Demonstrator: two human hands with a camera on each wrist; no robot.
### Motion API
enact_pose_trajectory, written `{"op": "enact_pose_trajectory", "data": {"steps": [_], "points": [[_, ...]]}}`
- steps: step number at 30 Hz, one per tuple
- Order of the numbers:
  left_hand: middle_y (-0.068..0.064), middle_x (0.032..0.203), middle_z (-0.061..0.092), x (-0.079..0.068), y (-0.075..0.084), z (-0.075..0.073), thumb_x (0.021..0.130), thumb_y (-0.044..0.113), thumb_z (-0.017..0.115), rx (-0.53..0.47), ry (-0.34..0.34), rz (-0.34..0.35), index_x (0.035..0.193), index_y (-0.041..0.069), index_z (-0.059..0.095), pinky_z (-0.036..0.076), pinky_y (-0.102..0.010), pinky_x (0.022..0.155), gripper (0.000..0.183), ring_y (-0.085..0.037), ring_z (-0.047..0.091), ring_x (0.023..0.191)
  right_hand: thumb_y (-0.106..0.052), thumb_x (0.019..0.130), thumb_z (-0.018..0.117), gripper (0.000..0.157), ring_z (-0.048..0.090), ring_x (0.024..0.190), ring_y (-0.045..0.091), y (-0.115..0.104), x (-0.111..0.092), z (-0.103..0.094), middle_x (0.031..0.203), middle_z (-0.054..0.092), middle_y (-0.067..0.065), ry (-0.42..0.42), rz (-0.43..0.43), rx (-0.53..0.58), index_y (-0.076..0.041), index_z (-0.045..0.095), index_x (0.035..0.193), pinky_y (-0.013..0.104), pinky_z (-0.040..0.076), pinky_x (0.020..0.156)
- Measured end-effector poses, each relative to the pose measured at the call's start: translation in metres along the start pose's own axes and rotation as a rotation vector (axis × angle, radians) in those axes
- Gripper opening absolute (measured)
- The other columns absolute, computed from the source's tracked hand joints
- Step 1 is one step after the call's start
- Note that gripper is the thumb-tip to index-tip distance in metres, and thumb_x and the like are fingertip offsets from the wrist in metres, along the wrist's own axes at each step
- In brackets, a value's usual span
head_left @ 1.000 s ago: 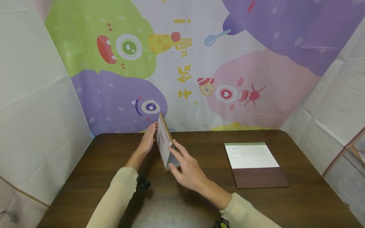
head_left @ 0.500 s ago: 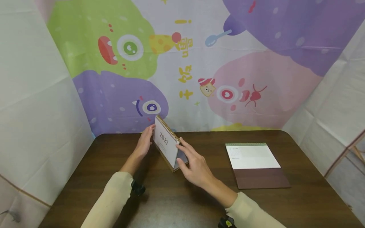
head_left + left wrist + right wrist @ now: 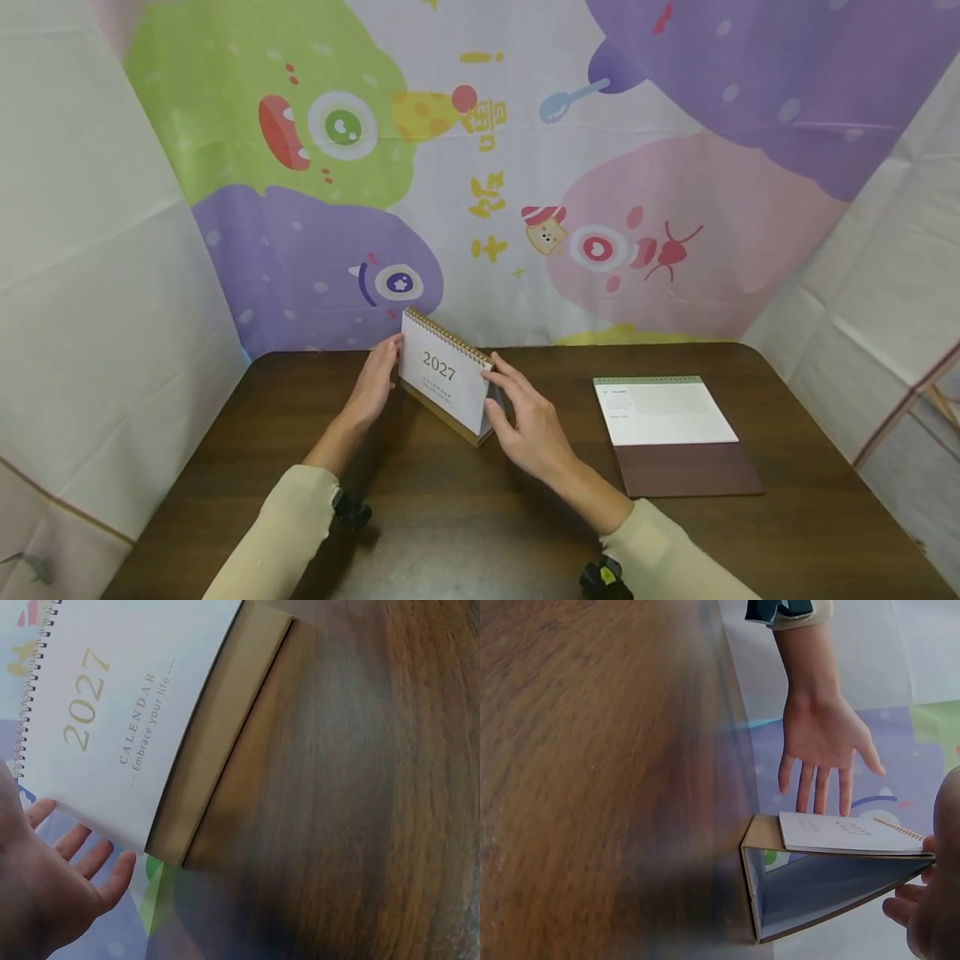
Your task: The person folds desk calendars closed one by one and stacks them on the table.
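A spiral-bound 2027 desk calendar [image 3: 442, 371] stands upright like a tent on the table, its white cover turned towards me and slightly to the left. At its left edge, my left hand [image 3: 370, 385] rests with fingers extended; the left wrist view shows those fingers [image 3: 94, 859] spread by the side of the cover. My right hand [image 3: 534, 421] touches the right end near the gold rings, fingers loosely bent. The right wrist view looks into the hollow of the calendar's stand [image 3: 832, 889], with part of the right hand at the ring end.
A second calendar [image 3: 667, 408], with a white page and a brown base, lies on the right of the dark wooden table [image 3: 450, 533]. Behind the table hangs a cartoon-printed cloth [image 3: 480, 300]. White cloth walls [image 3: 90, 250] stand at both sides.
The 2027 calendar has turned so its cover, earlier nearly edge-on, faces me more. My right hand has shifted right and my left hand slightly left and towards me. The second calendar stays put.
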State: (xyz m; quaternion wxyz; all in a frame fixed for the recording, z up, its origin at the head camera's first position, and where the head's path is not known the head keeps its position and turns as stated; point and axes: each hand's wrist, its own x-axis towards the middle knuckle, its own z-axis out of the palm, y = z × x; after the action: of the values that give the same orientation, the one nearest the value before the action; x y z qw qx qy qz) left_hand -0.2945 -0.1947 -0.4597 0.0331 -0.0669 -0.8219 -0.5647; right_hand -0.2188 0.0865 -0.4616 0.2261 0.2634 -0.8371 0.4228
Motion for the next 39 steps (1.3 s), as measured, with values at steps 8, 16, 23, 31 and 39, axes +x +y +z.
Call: {"op": "enact_pose_trajectory", "data": {"steps": [8,16,23,31,39], "points": [[-0.023,0.187,0.022,0.002,0.004,0.001,0.124,0.039,0.025,-0.033,0.028,0.056,0.179,0.005,0.023,0.038,-0.074,0.13,0.064,-0.048,0.03,0.17,-0.011,0.105,0.071,0.052,0.063,0.148,0.046,-0.01,-0.001,0.0,0.176,0.042,0.027,0.031,-0.006,-0.001,-0.003,0.064,0.156,0.058,0.063,0.11],[-0.023,0.186,0.027,0.002,0.011,0.007,0.124,0.035,0.029,0.002,0.047,0.076,0.177,0.005,0.03,0.033,-0.067,0.137,0.061,-0.045,0.028,0.172,-0.011,0.104,0.073,0.058,0.057,0.154,0.046,-0.018,-0.001,0.004,0.17,0.05,0.026,0.018,0.018,-0.009,0.002,0.061,0.159,0.06,0.057,0.118],[-0.022,0.18,0.038,0.016,-0.014,0.005,0.12,0.054,0.036,-0.031,0.074,0.19,0.174,0.012,0.042,0.033,-0.06,0.138,0.069,-0.04,0.036,0.168,-0.011,0.104,0.073,0.057,0.061,0.152,0.044,-0.016,0.0,0.005,0.169,0.051,0.025,0.022,-0.003,-0.016,0.003,0.061,0.159,0.058,0.059,0.115],[-0.029,0.179,0.034,0.003,0.008,0.006,0.123,0.037,0.031,-0.013,0.067,0.107,0.175,0.004,0.036,0.037,-0.071,0.132,0.062,-0.049,0.035,0.165,-0.012,0.106,0.071,0.059,0.059,0.155,0.043,-0.007,0.003,0.001,0.175,0.047,0.02,0.02,0.011,-0.019,0.002,0.057,0.161,0.056,0.06,0.115],[-0.028,0.175,0.038,-0.007,0.012,0.007,0.124,0.034,0.028,0.043,0.081,0.086,0.175,0.004,0.035,0.05,-0.07,0.121,0.06,-0.048,0.044,0.157,-0.014,0.108,0.071,0.058,0.053,0.16,0.043,0.0,0.007,-0.002,0.178,0.045,0.019,0.018,0.067,0.0,0.001,0.056,0.163,0.06,0.054,0.122]]}}
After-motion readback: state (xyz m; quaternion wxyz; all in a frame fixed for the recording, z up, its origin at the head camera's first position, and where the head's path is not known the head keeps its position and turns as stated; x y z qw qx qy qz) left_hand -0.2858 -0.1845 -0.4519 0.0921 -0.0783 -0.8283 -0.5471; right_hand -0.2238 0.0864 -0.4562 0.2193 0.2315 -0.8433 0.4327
